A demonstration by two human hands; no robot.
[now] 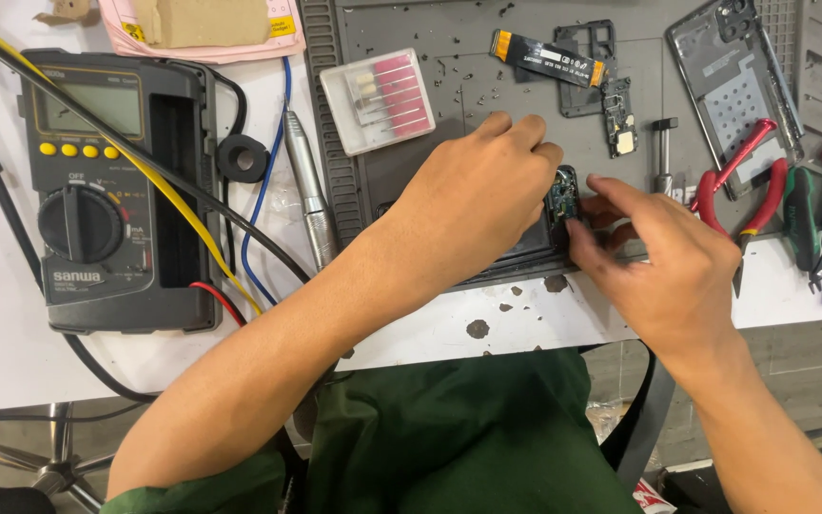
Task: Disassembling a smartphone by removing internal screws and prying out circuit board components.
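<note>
Left hand (482, 190) lies curled over opened phone (560, 205) at front edge of grey work mat (449, 105) on desk (11, 362). Right hand (663, 257) pinches phone's corner w/ fingertips, red pliers (739, 186) just beside. Multimeter (111, 190) far left.

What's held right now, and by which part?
Both hands, left hand and right hand, hold the opened phone at its exposed top end; exact finger contact is hidden.
</note>
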